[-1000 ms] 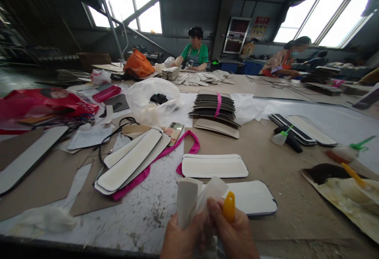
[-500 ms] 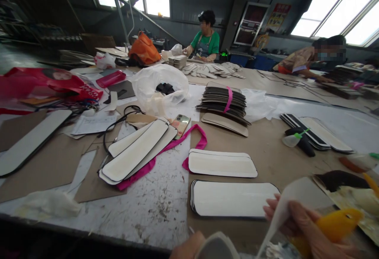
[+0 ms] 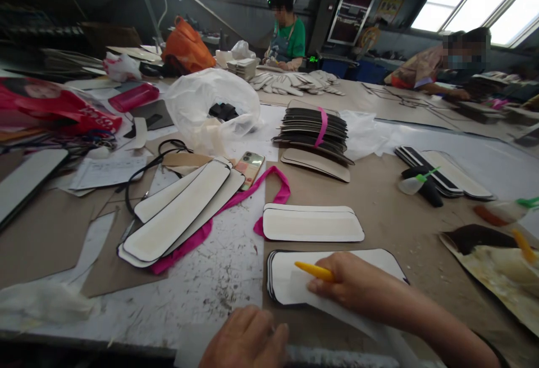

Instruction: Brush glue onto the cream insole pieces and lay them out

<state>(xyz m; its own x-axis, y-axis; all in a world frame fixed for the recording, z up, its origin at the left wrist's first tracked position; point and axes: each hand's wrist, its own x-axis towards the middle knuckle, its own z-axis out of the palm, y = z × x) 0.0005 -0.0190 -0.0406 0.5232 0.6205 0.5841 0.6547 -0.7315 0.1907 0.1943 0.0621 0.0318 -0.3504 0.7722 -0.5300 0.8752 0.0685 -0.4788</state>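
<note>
Near the table's front edge, my left hand (image 3: 244, 337) has its fingers curled down on a thin white sheet (image 3: 188, 341), part of which shows beside it. My right hand (image 3: 347, 281) grips a yellow tapered tool (image 3: 314, 270), whose other end is hidden by the hand. It is over a stack of white, dark-edged, round-cornered panels (image 3: 366, 258). A translucent white strip (image 3: 353, 318) trails below that hand across the front of the stack. Just behind lies a smaller pile of similar panels (image 3: 314, 225).
Fanned white panels (image 3: 181, 211) lie on a pink cloth strip (image 3: 275, 180) at left, near a phone (image 3: 250, 167). A tied dark bundle (image 3: 309, 127) and a plastic bag (image 3: 181, 99) stand behind. Glue-like bottles (image 3: 410, 184) lie right. Two people work across the table.
My right hand has moved left from the right front onto the panel stack, with the yellow tool and white strip. My left hand has come further into view at the front edge.
</note>
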